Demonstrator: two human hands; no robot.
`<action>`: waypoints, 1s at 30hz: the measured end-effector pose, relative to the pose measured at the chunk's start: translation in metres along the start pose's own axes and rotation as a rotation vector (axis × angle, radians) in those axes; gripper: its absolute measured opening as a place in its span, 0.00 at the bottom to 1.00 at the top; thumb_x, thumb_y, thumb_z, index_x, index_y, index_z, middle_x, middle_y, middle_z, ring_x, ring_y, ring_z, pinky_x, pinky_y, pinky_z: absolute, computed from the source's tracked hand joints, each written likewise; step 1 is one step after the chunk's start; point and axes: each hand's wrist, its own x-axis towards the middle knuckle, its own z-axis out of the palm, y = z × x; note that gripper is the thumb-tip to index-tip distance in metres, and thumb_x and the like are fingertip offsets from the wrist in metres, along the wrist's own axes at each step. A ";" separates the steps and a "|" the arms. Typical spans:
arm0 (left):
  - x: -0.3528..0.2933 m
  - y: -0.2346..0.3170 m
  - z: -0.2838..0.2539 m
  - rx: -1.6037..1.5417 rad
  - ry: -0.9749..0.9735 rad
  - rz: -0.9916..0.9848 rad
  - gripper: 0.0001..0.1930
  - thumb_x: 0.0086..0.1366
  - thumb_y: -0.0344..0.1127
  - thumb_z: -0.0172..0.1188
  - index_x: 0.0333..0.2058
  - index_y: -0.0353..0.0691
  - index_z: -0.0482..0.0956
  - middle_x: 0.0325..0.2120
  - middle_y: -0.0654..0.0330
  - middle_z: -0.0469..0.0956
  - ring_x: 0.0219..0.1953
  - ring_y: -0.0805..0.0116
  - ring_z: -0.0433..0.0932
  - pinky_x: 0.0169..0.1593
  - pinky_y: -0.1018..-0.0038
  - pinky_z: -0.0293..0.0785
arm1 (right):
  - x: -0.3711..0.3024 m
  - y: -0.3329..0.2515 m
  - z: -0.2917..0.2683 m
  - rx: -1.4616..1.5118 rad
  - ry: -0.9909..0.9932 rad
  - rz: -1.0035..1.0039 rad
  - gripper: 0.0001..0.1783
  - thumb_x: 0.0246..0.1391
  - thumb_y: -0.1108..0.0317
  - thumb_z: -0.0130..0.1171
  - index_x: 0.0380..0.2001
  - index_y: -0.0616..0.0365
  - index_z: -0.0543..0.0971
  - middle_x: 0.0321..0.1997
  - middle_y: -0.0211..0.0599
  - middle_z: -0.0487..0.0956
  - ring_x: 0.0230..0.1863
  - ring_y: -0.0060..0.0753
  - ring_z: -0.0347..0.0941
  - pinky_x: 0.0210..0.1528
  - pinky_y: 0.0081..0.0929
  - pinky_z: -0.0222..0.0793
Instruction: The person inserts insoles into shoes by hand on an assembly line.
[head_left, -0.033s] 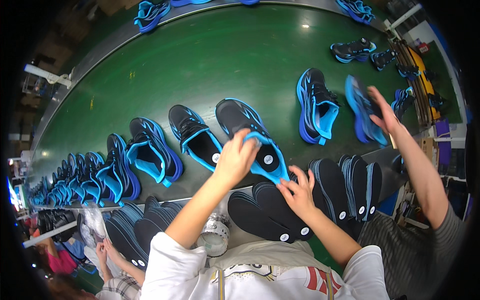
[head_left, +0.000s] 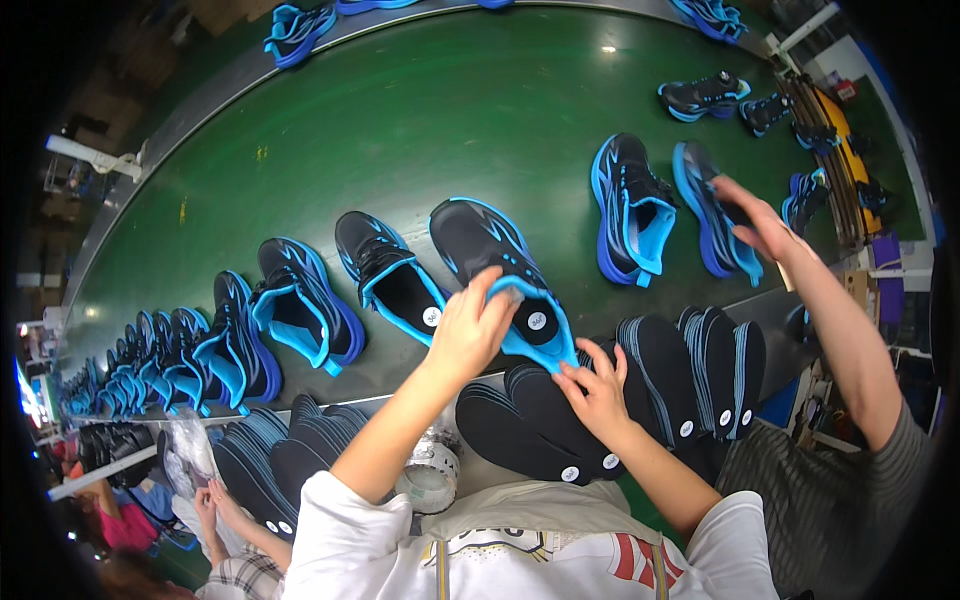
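A black and bright-blue sneaker (head_left: 478, 238) lies in front of me, its toe pointing away and its opening toward me. Inside it shows a black insole with a round white sticker (head_left: 537, 321) at the heel. My left hand (head_left: 468, 328) is closed on the left side of the collar, thumb and fingers pinched at the blue lining. At the heel, my right hand (head_left: 598, 392) grips the blue back edge between thumb and fingers. Just left stands another sneaker (head_left: 385, 262) with a similar stickered insole in it.
A green work surface (head_left: 440, 120) carries a row of matching sneakers (head_left: 310, 300) leftward. Stacks of black insoles (head_left: 520, 425) line the near edge, beside a tape roll (head_left: 430, 480). At right, a co-worker's hand (head_left: 757, 222) is by a sneaker (head_left: 705, 205), near another one (head_left: 630, 205).
The co-worker's hand and the sneaker by it have shifted left, closer to the neighbouring sneaker. My two hands stay on the same sneaker, with only slight finger movement.
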 end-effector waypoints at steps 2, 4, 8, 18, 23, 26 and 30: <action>-0.007 0.010 -0.006 0.042 0.000 0.031 0.09 0.43 0.29 0.64 0.26 0.39 0.75 0.39 0.52 0.72 0.29 0.60 0.75 0.28 0.73 0.68 | -0.012 0.001 0.005 0.038 0.015 -0.016 0.09 0.43 0.64 0.60 0.29 0.54 0.79 0.45 0.41 0.70 0.48 0.36 0.67 0.57 0.52 0.39; -0.004 0.008 -0.006 0.086 0.021 0.044 0.09 0.42 0.29 0.65 0.24 0.40 0.75 0.39 0.54 0.73 0.26 0.65 0.73 0.28 0.74 0.65 | -0.014 -0.001 0.006 0.017 0.041 -0.048 0.11 0.43 0.64 0.60 0.32 0.54 0.78 0.44 0.42 0.72 0.47 0.36 0.67 0.56 0.50 0.43; 0.027 -0.033 -0.017 0.400 0.063 0.056 0.06 0.47 0.33 0.61 0.22 0.41 0.73 0.39 0.58 0.73 0.22 0.64 0.69 0.25 0.70 0.64 | 0.022 -0.027 0.007 0.142 0.024 -0.025 0.19 0.48 0.69 0.54 0.46 0.56 0.70 0.49 0.48 0.68 0.50 0.45 0.65 0.54 0.38 0.52; 0.147 -0.038 -0.026 -1.120 0.302 -0.906 0.09 0.53 0.32 0.48 0.16 0.42 0.63 0.26 0.57 0.75 0.14 0.77 0.58 0.17 0.79 0.54 | -0.036 0.019 -0.056 -0.062 0.104 0.106 0.26 0.42 0.70 0.56 0.48 0.56 0.67 0.52 0.49 0.64 0.49 0.50 0.64 0.50 0.38 0.59; 0.166 -0.009 0.055 -0.962 -0.077 -0.840 0.11 0.51 0.39 0.53 0.27 0.41 0.62 0.14 0.65 0.61 0.14 0.73 0.58 0.18 0.77 0.57 | -0.108 0.047 -0.089 -0.043 -0.121 0.355 0.32 0.40 0.62 0.60 0.52 0.51 0.65 0.52 0.50 0.64 0.48 0.51 0.64 0.48 0.39 0.60; 0.172 0.030 0.106 -0.274 -0.142 -0.289 0.28 0.50 0.47 0.59 0.45 0.40 0.62 0.18 0.55 0.69 0.21 0.60 0.71 0.28 0.66 0.69 | -0.132 0.051 -0.085 -0.127 -0.118 0.363 0.34 0.41 0.57 0.59 0.54 0.51 0.63 0.52 0.51 0.63 0.47 0.52 0.64 0.49 0.41 0.59; 0.172 0.047 0.142 0.128 -0.584 -0.147 0.31 0.55 0.50 0.53 0.57 0.55 0.54 0.35 0.46 0.72 0.37 0.49 0.73 0.39 0.61 0.70 | -0.134 0.053 -0.073 -0.235 -0.079 0.260 0.32 0.44 0.59 0.58 0.54 0.51 0.63 0.54 0.57 0.60 0.52 0.55 0.59 0.52 0.42 0.56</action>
